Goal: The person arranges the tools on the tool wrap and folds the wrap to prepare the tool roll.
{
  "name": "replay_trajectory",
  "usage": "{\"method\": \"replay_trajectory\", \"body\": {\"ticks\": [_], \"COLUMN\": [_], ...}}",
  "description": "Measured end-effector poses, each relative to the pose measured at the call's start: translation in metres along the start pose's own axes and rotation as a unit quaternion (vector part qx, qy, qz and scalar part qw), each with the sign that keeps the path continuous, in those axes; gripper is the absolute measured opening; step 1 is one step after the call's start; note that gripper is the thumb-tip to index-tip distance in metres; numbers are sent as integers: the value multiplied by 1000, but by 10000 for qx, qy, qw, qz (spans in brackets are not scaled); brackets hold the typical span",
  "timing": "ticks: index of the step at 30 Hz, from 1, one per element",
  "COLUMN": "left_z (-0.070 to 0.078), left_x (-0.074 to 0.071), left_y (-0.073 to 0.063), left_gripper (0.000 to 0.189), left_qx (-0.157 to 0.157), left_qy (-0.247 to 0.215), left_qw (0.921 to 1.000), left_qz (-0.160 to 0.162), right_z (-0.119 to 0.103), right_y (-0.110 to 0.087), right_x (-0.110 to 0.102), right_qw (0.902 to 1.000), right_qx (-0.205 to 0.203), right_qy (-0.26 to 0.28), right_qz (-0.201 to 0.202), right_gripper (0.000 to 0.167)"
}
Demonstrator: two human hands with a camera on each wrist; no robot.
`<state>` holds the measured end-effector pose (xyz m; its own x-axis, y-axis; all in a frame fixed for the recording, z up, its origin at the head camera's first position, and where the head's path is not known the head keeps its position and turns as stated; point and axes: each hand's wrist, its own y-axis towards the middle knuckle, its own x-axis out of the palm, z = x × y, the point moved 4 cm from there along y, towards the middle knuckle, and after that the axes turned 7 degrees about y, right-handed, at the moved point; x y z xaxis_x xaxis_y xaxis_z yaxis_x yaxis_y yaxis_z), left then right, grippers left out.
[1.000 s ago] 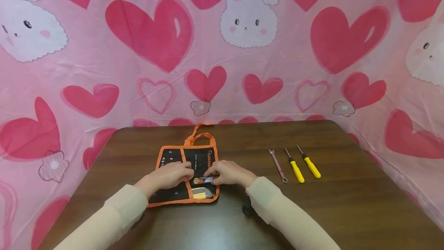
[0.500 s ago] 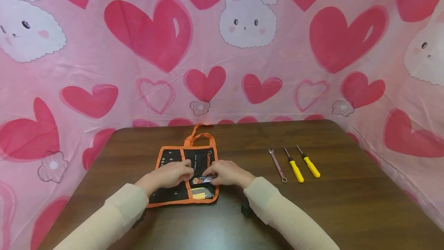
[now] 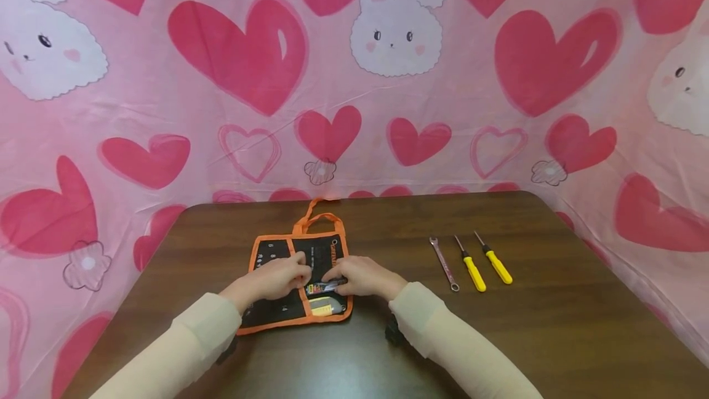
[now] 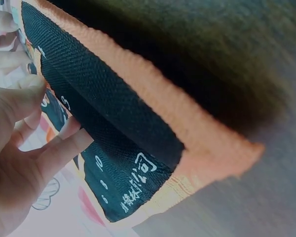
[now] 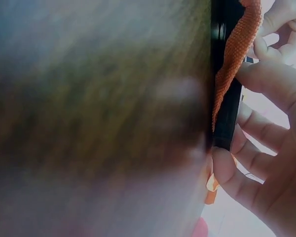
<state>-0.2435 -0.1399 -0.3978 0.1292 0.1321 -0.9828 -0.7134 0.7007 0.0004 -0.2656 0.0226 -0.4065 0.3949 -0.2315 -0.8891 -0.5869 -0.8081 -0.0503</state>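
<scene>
A black tool pouch [image 3: 260,319] with orange trim and white printed numbers lies on the table in the head view. My left hand [image 3: 279,277] pinches it near the orange middle strip; in the left wrist view the fingers [image 4: 64,150] lie against its black fabric. With the right hand [image 3: 368,277] I grip a slim, dark case [image 3: 317,289] with a yellow-and-red label, over the pouch's right section. What the case contains cannot be made out. The right wrist view shows a dark flat edge [image 5: 229,118] between thumb and fingers. A yellow-and-grey utility knife [image 3: 325,307] sits in the pocket below.
To the right lie a combination wrench [image 3: 444,265] and two yellow-handled screwdrivers, the nearer one [image 3: 473,273] and the farther one [image 3: 498,266]. Orange handle straps [image 3: 321,217] extend from the pouch's far edge. A pink heart-and-rabbit cloth [image 3: 388,97] hangs behind the brown table [image 3: 498,337].
The pouch's near edge has shifted slightly right and tilted, and the left hand has moved a little with it. The right hand has barely moved and keeps its grip on the case.
</scene>
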Motion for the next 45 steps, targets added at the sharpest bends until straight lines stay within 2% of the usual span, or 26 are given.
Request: {"method": "replay_trajectory", "body": {"ticks": [16,29,34,37,45], "left_z": [4,2,0,-3,-12], "left_x": [-1,-1,0,1,1], "left_y": [-1,-2,-3,-5,-13], "left_gripper": [21,21,13,9,16], "left_qx": [1,-37,-144,-255,-476], "left_qy": [58,-21,-141,-175,-193], "left_qw": [9999,10000,9998,9995,9976], "left_qz": [98,39,49,103,465], "right_z": [-7,5,8,10,12], "right_y": [14,10,4,3,3], "right_x": [10,8,5,5,5], "right_qw": [9998,9960,9943,9936,9938], "right_qx": [-137,95,167,230,357], "right_qy": [15,892,1053,1102,1049], "right_qz": [-166,-58,-15,-7,-48], "right_gripper": [30,29,29,28,27]}}
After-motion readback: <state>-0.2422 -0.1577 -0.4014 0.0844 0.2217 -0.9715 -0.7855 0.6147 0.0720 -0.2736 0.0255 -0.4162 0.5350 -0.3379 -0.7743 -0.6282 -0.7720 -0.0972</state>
